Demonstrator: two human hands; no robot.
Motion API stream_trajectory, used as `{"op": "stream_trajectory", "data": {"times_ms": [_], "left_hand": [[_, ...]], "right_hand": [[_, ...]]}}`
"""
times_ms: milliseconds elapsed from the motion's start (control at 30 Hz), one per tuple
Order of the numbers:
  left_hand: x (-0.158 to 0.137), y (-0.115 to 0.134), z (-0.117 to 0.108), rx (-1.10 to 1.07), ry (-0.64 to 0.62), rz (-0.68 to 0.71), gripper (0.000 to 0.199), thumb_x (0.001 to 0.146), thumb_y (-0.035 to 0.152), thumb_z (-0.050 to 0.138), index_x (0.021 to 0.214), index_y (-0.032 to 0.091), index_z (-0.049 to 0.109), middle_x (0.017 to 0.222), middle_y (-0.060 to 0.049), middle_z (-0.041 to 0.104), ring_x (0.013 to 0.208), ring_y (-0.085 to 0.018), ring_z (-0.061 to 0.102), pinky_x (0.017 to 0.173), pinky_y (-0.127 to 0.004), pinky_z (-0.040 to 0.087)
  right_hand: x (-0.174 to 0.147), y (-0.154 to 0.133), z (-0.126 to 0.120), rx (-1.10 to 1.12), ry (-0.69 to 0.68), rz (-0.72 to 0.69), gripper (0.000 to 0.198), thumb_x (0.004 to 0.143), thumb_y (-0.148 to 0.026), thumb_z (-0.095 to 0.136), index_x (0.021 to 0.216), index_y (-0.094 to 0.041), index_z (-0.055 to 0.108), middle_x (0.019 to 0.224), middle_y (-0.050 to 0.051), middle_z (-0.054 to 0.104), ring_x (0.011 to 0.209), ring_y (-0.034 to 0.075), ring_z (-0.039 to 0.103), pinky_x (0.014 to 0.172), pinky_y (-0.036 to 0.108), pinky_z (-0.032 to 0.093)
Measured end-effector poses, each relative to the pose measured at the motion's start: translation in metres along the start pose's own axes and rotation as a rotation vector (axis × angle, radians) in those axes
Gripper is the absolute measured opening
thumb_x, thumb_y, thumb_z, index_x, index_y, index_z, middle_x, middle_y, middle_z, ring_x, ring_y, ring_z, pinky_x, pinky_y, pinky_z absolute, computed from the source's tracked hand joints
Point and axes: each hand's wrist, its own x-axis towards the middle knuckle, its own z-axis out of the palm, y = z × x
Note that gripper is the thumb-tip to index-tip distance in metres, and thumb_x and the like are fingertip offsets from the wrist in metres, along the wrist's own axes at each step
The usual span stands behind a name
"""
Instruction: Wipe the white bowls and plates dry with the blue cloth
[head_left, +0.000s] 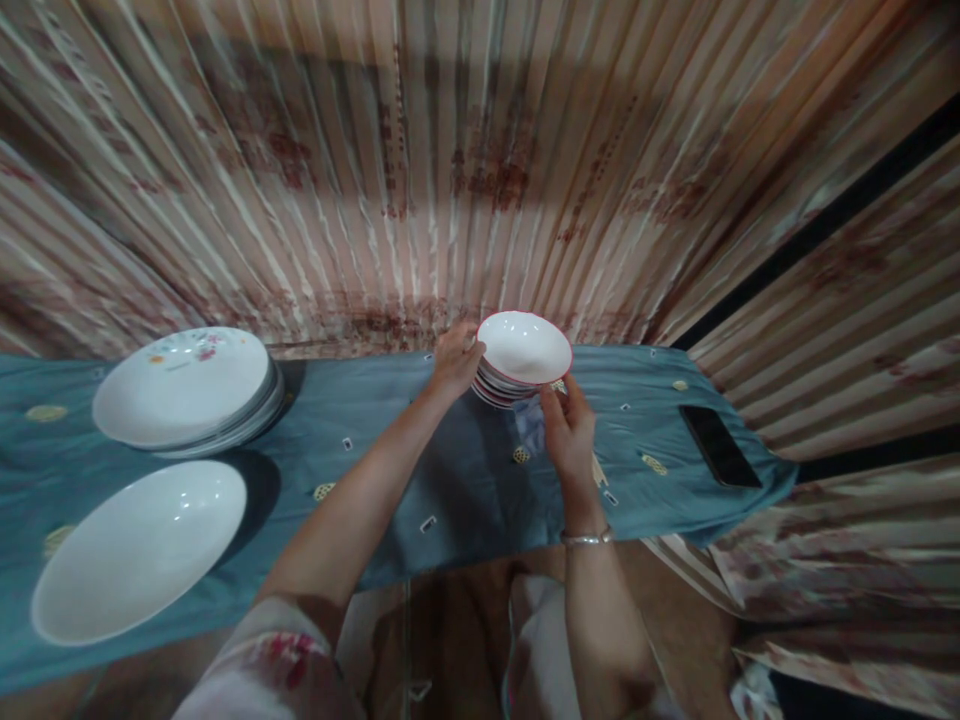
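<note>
A white bowl with a thin red rim [525, 348] sits at the top of a stack of similar bowls [501, 388] near the far edge of the table. My left hand [455, 358] holds its left rim, thumb near the inner edge. On the lower right side, my right hand [568, 428] pinches the rim between thumb and fingers. Whether the top bowl is raised off the stack I cannot tell. A pale bluish crumpled piece [530, 425], perhaps cloth or plastic, lies just below the bowls, partly hidden by my right hand.
A stack of white plates [187, 390] with a floral top one stands at the left. Nearer me lies a large white dish [142, 555]. A black phone [720, 446] rests at the right end of the blue tablecloth [465, 490]. Pleated curtains [337, 200] hang behind.
</note>
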Motion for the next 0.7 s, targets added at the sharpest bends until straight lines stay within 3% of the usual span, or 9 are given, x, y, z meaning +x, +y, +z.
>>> {"op": "stream_trajectory", "data": {"times_ms": [233, 467, 700], "left_hand": [[0.003, -0.012, 0.004, 0.077, -0.033, -0.033, 0.032, 0.085, 0.021, 0.053, 0.112, 0.018, 0.067, 0.123, -0.009, 0.068, 0.119, -0.026, 0.057, 0.108, -0.041, 0.04], [0.003, -0.018, 0.018, -0.06, -0.016, -0.058, 0.038, 0.09, 0.023, 0.05, 0.123, 0.009, 0.062, 0.124, -0.016, 0.068, 0.118, -0.027, 0.061, 0.106, -0.042, 0.044], [0.001, -0.025, 0.024, -0.241, 0.012, -0.071, 0.05, 0.091, 0.029, 0.058, 0.138, 0.013, 0.052, 0.135, -0.016, 0.063, 0.129, -0.028, 0.057, 0.113, -0.044, 0.039]], "right_hand": [[0.0, 0.005, 0.005, -0.273, -0.046, -0.036, 0.063, 0.092, -0.05, 0.047, 0.137, -0.006, 0.053, 0.08, 0.01, 0.074, 0.07, 0.022, 0.065, 0.063, 0.03, 0.047], [0.002, 0.008, 0.009, -0.27, -0.029, -0.012, 0.074, 0.091, -0.05, 0.049, 0.147, -0.003, 0.043, 0.086, 0.014, 0.077, 0.076, 0.025, 0.07, 0.066, 0.031, 0.051], [-0.001, 0.011, 0.005, -0.27, -0.023, -0.013, 0.073, 0.09, -0.052, 0.051, 0.147, -0.006, 0.046, 0.088, 0.014, 0.077, 0.076, 0.024, 0.07, 0.068, 0.032, 0.051]]}}
